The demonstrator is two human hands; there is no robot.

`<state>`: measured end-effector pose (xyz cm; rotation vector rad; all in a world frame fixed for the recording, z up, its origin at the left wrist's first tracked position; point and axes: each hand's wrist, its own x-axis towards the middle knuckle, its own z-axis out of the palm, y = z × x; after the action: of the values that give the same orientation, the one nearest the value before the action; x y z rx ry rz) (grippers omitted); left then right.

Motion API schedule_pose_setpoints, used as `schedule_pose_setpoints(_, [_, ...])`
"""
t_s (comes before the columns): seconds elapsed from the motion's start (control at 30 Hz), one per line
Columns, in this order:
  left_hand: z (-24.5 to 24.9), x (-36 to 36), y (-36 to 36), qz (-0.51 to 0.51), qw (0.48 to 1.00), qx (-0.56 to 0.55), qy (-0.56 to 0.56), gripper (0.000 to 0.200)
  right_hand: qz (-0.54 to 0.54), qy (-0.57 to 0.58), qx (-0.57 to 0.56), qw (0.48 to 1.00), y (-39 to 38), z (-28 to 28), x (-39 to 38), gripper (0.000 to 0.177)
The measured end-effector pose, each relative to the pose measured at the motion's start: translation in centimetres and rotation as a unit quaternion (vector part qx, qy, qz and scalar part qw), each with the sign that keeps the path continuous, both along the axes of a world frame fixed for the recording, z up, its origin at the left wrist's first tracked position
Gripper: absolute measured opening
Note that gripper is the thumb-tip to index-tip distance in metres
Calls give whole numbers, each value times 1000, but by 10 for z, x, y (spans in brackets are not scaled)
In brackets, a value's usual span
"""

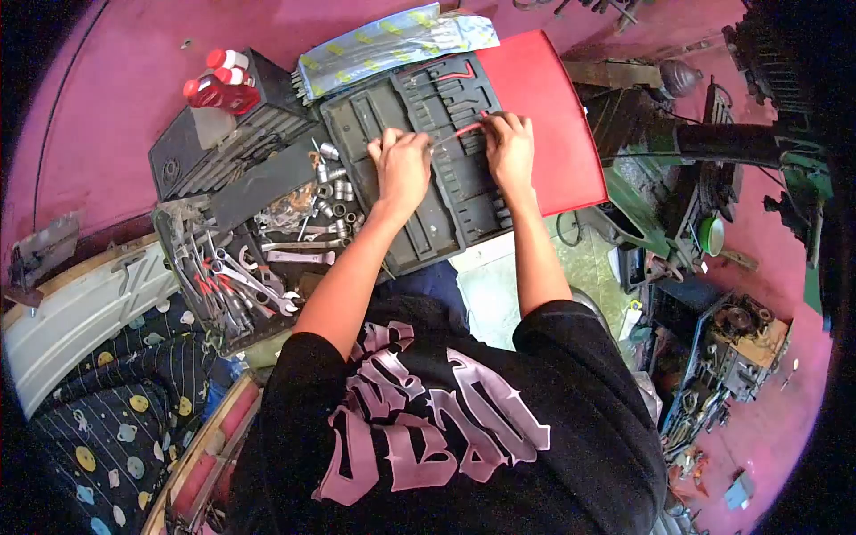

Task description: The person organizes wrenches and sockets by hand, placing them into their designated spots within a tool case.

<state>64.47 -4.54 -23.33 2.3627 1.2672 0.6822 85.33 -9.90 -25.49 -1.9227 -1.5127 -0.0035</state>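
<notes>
Over a black moulded tool tray (419,245), my two hands are at either end of a thin tool with a red handle (469,129). My right hand (510,153) is closed around its red end. The fingers of my left hand (401,169) are bent and pressed together near the tool's thin dark end; their grip is partly hidden. Another red-handled tool (468,71) lies in the upper part of the tray. A flat red panel (548,120) adjoins the tray on the right.
Left of the tray, a case holds wrenches (254,283) and sockets (339,189). Red bottles (223,92) stand on a dark box (178,160) at upper left. A blue-and-yellow wrapped bundle (392,45) lies behind the tray. Green machinery (635,201) stands at right.
</notes>
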Motion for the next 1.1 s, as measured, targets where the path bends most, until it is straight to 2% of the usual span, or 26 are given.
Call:
schedule_pose_setpoints(0.17, [-9,26,24,30,999,13,11,12,-10,-10,-14,1000,24,-10,21,19])
schedule_pose_setpoints(0.23, [-14,30,30,49,997,1,56,15,4,-11,-22,1000,32,-16,26,18])
schedule_pose_setpoints(0.4, [-21,36,37,60,997,-12,51,11,-7,-21,-43,999,42,-20,27,17])
schedule_pose_setpoints(0.63, [-26,39,42,100,992,22,68,17,-5,-57,-73,996,38,-12,19,22])
schedule_pose_setpoints(0.7, [-30,39,43,104,991,25,77,20,-7,-62,-79,995,38,-10,19,13])
schedule_pose_setpoints(0.9, [-38,33,39,69,991,28,111,22,-8,-59,-91,994,33,-15,17,21])
schedule_pose_setpoints(1.03, [-32,26,24,50,995,42,77,27,-9,-47,-74,996,22,-16,12,30])
schedule_pose_setpoints(1.1, [-22,18,14,32,996,-1,89,32,-16,-30,-79,996,13,-14,7,31])
